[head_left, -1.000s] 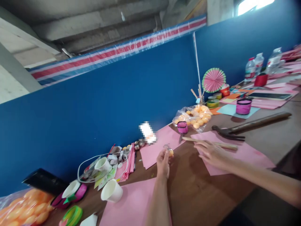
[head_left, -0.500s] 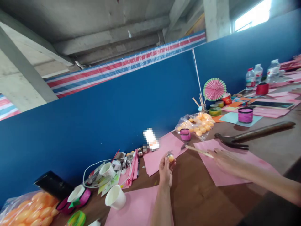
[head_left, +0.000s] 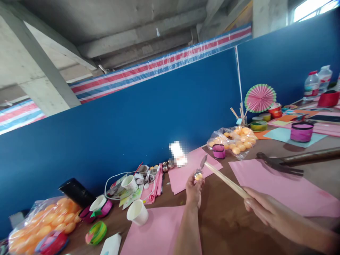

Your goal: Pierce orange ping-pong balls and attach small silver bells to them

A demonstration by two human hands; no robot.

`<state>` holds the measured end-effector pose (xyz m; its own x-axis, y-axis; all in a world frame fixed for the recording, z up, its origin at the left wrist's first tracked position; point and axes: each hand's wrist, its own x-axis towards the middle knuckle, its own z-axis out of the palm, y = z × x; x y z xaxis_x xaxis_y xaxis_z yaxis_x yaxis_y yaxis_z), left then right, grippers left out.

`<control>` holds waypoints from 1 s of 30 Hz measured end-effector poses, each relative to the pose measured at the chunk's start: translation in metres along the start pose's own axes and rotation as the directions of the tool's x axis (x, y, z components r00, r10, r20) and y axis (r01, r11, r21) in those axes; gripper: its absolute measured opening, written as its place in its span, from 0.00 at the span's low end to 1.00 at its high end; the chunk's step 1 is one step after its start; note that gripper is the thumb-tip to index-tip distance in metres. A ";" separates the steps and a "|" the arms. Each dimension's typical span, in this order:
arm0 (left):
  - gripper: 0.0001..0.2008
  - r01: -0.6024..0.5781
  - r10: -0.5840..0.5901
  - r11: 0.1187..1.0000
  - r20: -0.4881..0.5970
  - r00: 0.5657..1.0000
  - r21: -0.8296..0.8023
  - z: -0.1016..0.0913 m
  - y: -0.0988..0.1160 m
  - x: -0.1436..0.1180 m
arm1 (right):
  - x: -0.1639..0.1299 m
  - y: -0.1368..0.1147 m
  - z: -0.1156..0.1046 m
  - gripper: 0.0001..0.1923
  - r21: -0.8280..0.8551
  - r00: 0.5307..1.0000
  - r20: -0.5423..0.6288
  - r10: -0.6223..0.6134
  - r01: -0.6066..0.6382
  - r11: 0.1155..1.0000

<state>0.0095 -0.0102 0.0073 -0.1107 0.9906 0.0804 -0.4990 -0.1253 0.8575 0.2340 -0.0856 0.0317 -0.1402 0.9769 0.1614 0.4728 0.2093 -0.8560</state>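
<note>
My right hand (head_left: 261,205) is closed around the pale wooden handle of a small hammer (head_left: 225,179). The hammer's narrow grey head points up, close above my left hand (head_left: 194,191). Between the fingertips of that left hand is a small orange ball (head_left: 198,176) with crinkled silver material over its top. The hammer head and the ball look close together, but I cannot tell whether they touch. Under and beyond the hands lie pink paper sheets (head_left: 183,173) on the brown table (head_left: 220,226).
A claw hammer (head_left: 281,163) lies on the right by another pink sheet (head_left: 249,170). Bags of orange balls (head_left: 240,141) stand behind and at far left. A paper cup (head_left: 137,212) stands left, near a black cylinder (head_left: 77,193). A blue partition (head_left: 148,124) rises behind.
The right hand has lifted the small hammer off the pink sheet and brought its head up near the ball. The left hand still holds the ball. The view has shifted slightly left.
</note>
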 end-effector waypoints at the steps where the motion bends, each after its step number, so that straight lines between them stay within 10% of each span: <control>1: 0.21 0.002 -0.002 1.000 0.006 1.000 0.017 0.001 0.000 0.000 | -0.002 0.001 0.001 0.16 -0.022 0.999 -0.013 -0.029 0.029 0.999; 14: 0.22 0.031 -0.031 0.999 0.019 0.999 0.009 0.001 0.002 -0.002 | -0.009 0.017 0.008 0.19 -0.166 0.953 0.111 -0.281 0.296 0.941; 30: 0.19 0.037 -0.034 0.996 0.038 0.999 -0.075 0.000 0.004 -0.002 | -0.003 -0.006 0.004 0.25 -0.140 0.997 0.068 -0.030 0.039 0.989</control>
<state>0.0078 -0.0129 0.0102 -0.0613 0.9956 0.0705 -0.5661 -0.0928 0.8191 0.2279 -0.0901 0.0348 -0.2130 0.9650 0.1531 0.5838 0.2514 -0.7720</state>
